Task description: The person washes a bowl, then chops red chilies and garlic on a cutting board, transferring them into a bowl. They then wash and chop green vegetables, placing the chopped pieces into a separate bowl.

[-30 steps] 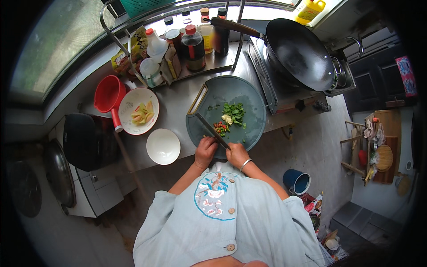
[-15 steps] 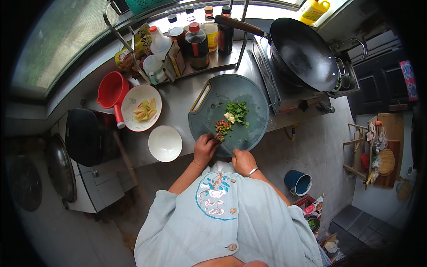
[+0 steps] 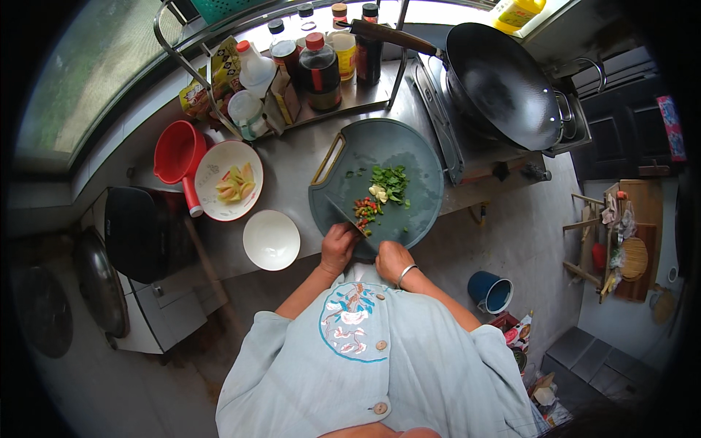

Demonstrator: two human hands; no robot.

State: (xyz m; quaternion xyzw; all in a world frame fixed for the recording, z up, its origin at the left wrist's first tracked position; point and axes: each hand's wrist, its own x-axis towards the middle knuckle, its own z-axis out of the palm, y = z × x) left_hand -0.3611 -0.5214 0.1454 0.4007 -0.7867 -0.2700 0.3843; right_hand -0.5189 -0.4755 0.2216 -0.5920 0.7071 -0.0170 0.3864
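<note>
My right hand [image 3: 394,260] is closed round the handle of a kitchen knife [image 3: 346,215]. The blade slants across the near left part of a round dark grey-green cutting board [image 3: 423,160]. My left hand [image 3: 338,248] is at the board's near edge, fingers curled in beside the blade; whatever they pinch is hidden. Just beyond the blade lies a small heap of chopped red and green peppers [image 3: 366,208]. Peeled garlic cloves [image 3: 378,193] touch its far side, alongside a pile of chopped green leaves [image 3: 393,181].
Left of the board are a white bowl [image 3: 272,239], a plate [image 3: 212,164] holding pale cut pieces [image 3: 235,184], and a red dipper [image 3: 179,152]. Behind stands a rack with bottles [image 3: 321,73]. A black wok [image 3: 504,87] sits on the stove, right. A blue bucket [image 3: 490,292] is on the floor.
My right hand has shifted slightly left, and the knife blade has tilted so that more of its face shows. My left hand stays beside it, and the chopped food lies much as before.
</note>
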